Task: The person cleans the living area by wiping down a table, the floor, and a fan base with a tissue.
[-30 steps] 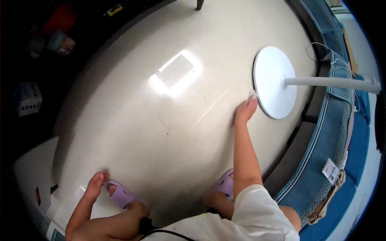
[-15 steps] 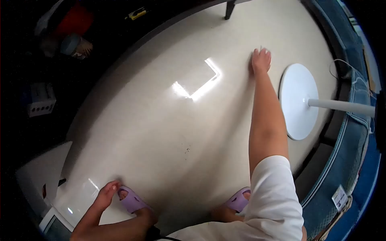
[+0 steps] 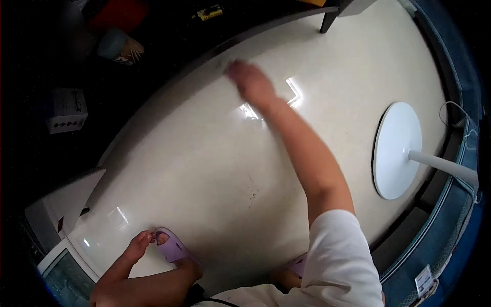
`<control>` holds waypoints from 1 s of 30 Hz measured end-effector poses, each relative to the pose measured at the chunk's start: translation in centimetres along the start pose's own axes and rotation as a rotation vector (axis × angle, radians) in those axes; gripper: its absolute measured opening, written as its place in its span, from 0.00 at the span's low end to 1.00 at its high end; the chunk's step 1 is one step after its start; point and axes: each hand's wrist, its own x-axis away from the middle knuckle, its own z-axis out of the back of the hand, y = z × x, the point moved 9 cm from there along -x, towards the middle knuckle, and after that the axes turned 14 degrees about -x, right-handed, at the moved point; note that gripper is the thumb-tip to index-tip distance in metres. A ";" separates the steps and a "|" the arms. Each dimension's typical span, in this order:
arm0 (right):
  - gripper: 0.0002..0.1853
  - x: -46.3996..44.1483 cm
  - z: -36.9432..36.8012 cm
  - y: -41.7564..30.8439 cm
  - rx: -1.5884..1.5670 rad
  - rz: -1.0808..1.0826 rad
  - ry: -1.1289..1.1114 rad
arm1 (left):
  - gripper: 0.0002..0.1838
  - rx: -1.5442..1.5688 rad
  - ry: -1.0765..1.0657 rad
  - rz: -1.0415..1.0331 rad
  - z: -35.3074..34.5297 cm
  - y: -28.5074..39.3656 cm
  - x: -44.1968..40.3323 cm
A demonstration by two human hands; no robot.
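Note:
My right hand [image 3: 251, 86] is over the pale glossy floor [image 3: 204, 153], near the edge of the dark table. Motion smears its fingers, so whether they hold anything cannot be made out. Low on the left, my left hand [image 3: 137, 246] hangs beside a purple slipper [image 3: 174, 249] on my foot. Its fingers are loosely bent and slightly apart, with nothing visible in them. A few small dark specks [image 3: 253, 195] lie on the floor between my feet and my right hand.
A white round base [image 3: 391, 153] with a pole stands at right, before a blue padded edge [image 3: 460, 204]. The dark tabletop at upper left carries a white box [image 3: 69, 110], a toothpick container [image 3: 120, 47] and a yellow item [image 3: 210, 13]. A table leg [image 3: 328, 22] stands at the top.
My right hand has lifted from the floor near the white round base and swung left toward the dark table. My left hand stays by the slipper. The view has shifted slightly.

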 end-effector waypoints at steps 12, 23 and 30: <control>0.14 14.6 1.5 -5.3 -1.327 -0.735 0.168 | 0.27 -0.670 0.168 -0.401 0.5 13.8 -5.6; 0.17 13.4 17.5 17.6 0.268 -0.735 0.490 | 0.71 -1.015 0.074 -0.035 -0.3 19.7 -13.2; 0.23 4.2 -1.9 -2.6 -0.137 -0.181 -0.038 | 0.72 -1.078 -0.010 0.096 -0.4 20.9 -12.8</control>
